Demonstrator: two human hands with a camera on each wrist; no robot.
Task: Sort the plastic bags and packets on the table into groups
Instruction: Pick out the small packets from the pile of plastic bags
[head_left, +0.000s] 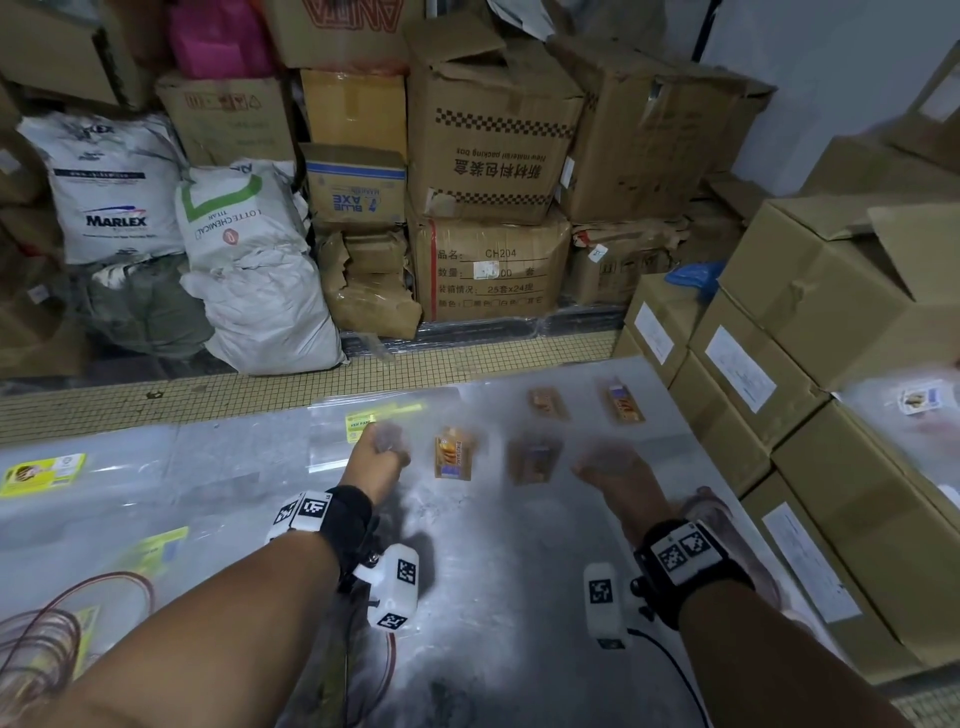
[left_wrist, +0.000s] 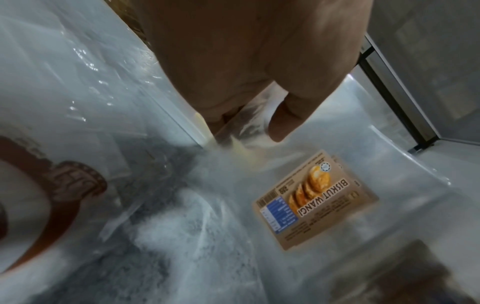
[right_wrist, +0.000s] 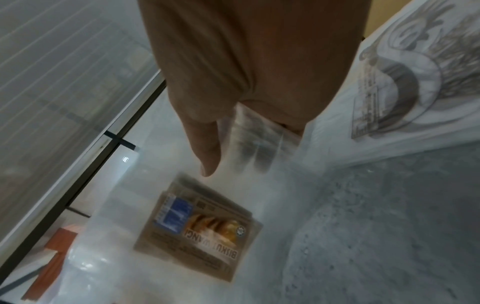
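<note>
Clear plastic bags with brown biscuit labels lie on the grey table (head_left: 493, 597); two sit at the far side (head_left: 548, 402) (head_left: 623, 404). My left hand (head_left: 379, 452) (left_wrist: 246, 123) pinches crumpled clear plastic between thumb and curled fingers. Just right of it is a bag with an orange and brown "Biskut Wangi" label (head_left: 453, 457) (left_wrist: 315, 199). My right hand (head_left: 613, 467) (right_wrist: 246, 139), blurred, pinches the edge of a clear bag whose brown label (head_left: 535, 460) (right_wrist: 197, 226) hangs below the thumb.
Yellow-labelled bags (head_left: 44, 473) (head_left: 363, 423) lie on the left half, and a red-ring printed bag (head_left: 52, 623) is at the near left. Stacked cardboard boxes (head_left: 831, 364) wall the right side. Sacks (head_left: 249, 260) and cartons stand beyond the tiled floor strip.
</note>
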